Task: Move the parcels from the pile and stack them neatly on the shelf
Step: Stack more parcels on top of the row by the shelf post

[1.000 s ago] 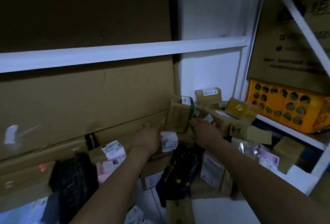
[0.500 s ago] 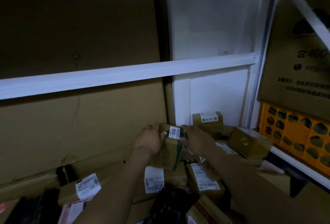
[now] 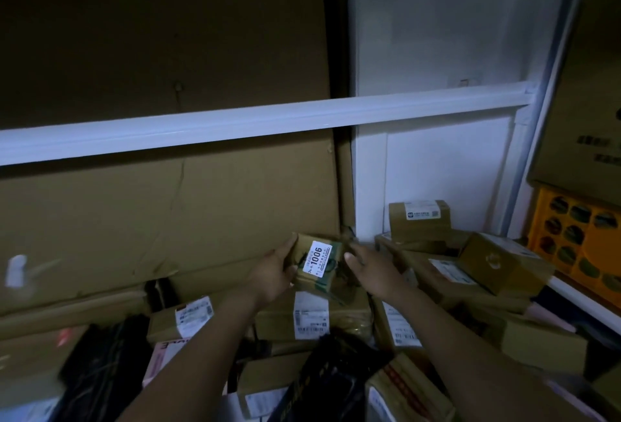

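Over the far edge of the pile [image 3: 309,317], gripped the labelled parcel [image 3: 317,262] with left hand [image 3: 272,275] curled round its left end; steadied right end with right hand [image 3: 373,273], fingers hidden, closure not determinable. Held label-up, presumably for square placement onto the shelf [image 3: 268,122].

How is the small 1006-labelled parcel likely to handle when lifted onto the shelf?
Probably stiff: the small parcel is a cardboard box keeping square edges where the left hand grips it. Likely light, being that small. Flat-sided, so unlikely to roll.
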